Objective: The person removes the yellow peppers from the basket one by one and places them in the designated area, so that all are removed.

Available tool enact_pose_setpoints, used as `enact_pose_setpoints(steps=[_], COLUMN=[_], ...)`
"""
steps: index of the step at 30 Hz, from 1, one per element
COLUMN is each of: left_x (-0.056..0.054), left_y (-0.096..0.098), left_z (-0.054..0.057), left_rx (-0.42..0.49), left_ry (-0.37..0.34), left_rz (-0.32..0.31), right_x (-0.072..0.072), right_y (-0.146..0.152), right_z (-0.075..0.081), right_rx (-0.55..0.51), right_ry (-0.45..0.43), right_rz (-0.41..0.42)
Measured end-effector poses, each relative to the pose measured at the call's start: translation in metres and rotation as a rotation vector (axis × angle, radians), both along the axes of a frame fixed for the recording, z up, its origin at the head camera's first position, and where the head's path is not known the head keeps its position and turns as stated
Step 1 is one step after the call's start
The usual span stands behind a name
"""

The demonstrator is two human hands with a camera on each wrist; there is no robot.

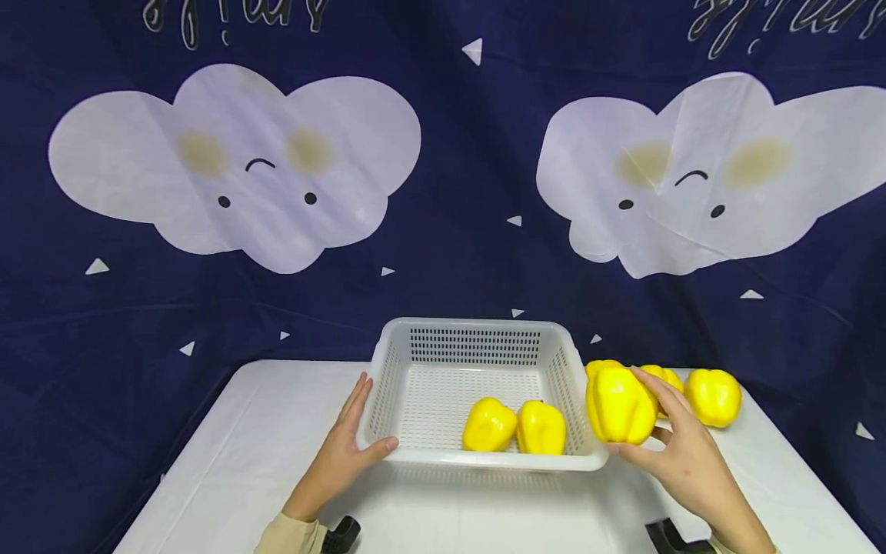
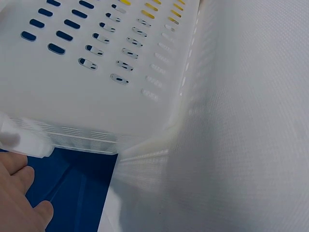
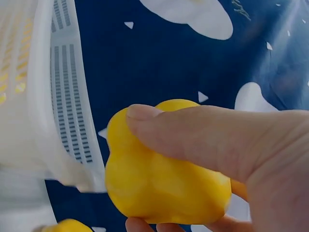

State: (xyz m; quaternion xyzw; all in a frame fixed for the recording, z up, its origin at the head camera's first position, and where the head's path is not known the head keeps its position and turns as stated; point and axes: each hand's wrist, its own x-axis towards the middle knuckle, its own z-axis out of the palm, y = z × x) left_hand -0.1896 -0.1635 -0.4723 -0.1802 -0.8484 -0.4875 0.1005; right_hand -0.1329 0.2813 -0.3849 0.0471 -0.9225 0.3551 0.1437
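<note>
A yellow bell pepper [image 1: 621, 405] is held in my right hand [image 1: 685, 462], just outside the basket's right rim. In the right wrist view the thumb [image 3: 193, 133] lies across the pepper [image 3: 145, 183], with fingertips showing beneath it. My left hand [image 1: 342, 454] rests at the near left corner of the white slotted plastic basket [image 1: 484, 460], its straight fingers along the left side and its thumb by the front rim. Inside the basket, two yellow bell peppers stand side by side, the left one [image 1: 489, 425] and the right one [image 1: 542, 428], toward the front right.
More yellow bell peppers stand on the white table [image 1: 228, 462] right of the basket; one [image 1: 713, 398] is farthest right, others are partly hidden behind my right hand and its pepper. A dark blue cloth [image 1: 477, 192] with printed clouds hangs behind the table.
</note>
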Motion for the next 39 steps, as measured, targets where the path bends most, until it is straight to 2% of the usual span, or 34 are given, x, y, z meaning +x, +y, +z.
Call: enact_pose_setpoints(steps=[4,10,18,28,39], left_x=[0.0,0.0,0.001,0.001,0.0], left_y=[0.001,0.002,0.001,-0.001,0.0], left_z=[-0.001,-0.001,-0.001,-0.001,0.0], left_rx=[-0.002,-0.012,-0.014,-0.024,-0.025], left_ry=[0.002,0.0,-0.007,0.002,0.007], left_rz=[0.0,0.009,0.02,0.015,0.006], right_x=[-0.001,-0.004,-0.012,-0.022,-0.029], right_y=[0.008,0.016,0.026,0.031,0.041], right_z=[-0.003,-0.008,-0.018,-0.032,-0.047], right_rx=[0.027,0.035,0.083,0.076,0.094], right_ry=[0.02,-0.001,0.041,-0.114,-0.176], right_rz=[-0.009,-0.015,-0.007,-0.041,-0.014])
